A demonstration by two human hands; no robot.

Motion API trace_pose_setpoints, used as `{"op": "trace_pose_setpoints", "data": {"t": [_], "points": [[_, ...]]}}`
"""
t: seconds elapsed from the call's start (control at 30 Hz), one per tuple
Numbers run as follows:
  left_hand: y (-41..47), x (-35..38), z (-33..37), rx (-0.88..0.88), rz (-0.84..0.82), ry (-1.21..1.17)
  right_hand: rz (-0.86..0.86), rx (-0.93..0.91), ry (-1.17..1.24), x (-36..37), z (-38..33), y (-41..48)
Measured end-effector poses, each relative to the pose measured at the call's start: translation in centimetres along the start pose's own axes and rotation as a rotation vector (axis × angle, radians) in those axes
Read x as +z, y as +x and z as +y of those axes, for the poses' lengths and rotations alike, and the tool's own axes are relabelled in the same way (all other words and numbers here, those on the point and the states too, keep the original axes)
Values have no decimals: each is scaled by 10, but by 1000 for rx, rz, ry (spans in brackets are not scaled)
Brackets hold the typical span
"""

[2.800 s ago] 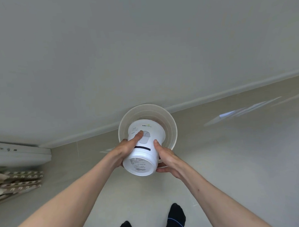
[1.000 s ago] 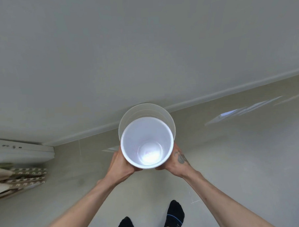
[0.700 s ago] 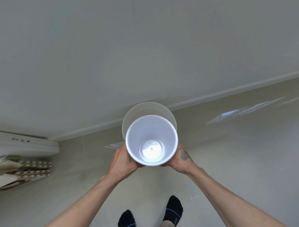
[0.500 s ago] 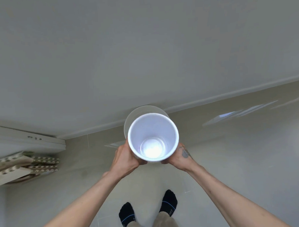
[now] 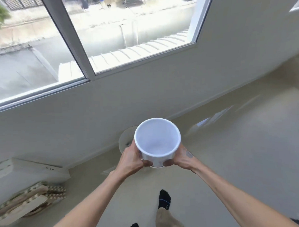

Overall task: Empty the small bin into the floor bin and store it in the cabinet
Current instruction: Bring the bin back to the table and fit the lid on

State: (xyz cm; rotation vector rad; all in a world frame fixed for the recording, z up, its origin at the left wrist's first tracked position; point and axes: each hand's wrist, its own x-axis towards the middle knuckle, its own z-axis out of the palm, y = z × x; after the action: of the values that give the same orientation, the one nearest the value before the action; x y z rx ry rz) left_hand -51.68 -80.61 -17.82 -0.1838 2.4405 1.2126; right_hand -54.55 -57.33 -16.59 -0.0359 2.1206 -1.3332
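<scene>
The small white bin (image 5: 157, 140) is upright in front of me, its mouth facing up and its inside bare. My left hand (image 5: 132, 160) grips its left side near the base and my right hand (image 5: 180, 158) grips its right side. Behind and below it, the pale floor bin (image 5: 125, 141) stands on the floor against the wall, mostly hidden by the small bin and my left hand. No cabinet is in view.
A large window (image 5: 90, 38) fills the wall ahead. At the lower left a white unit (image 5: 28, 170) sits above stacked foam mats (image 5: 29, 199). My socked feet (image 5: 163, 199) stand on the beige floor, which stretches away to the right.
The small bin went from upside down over the floor bin to upright, then rose higher. My head tilted up, bringing the window into view, and my feet have stepped.
</scene>
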Motion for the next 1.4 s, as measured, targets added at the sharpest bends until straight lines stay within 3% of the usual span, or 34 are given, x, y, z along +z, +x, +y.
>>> {"op": "trace_pose_setpoints", "data": {"t": [0.23, 0.6, 0.77, 1.0, 1.27, 1.4], "points": [[-62, -14, 67, 224, -84, -41, 238, -106, 89, -11, -48, -132], [-107, 37, 219, 513, -358, -66, 623, -29, 197, -75, -37, -296], [-152, 105, 296, 645, -475, -76, 842, -56, 191, -109, -17, -398], [-260, 238, 376, 796, -636, -117, 1074, 44, 263, -133, 61, -561], [-385, 391, 413, 797, -775, -114, 1263, 58, 338, -134, 168, -727], [-434, 442, 419, 813, -805, -63, 1270, 85, 409, -123, 209, -781]]}}
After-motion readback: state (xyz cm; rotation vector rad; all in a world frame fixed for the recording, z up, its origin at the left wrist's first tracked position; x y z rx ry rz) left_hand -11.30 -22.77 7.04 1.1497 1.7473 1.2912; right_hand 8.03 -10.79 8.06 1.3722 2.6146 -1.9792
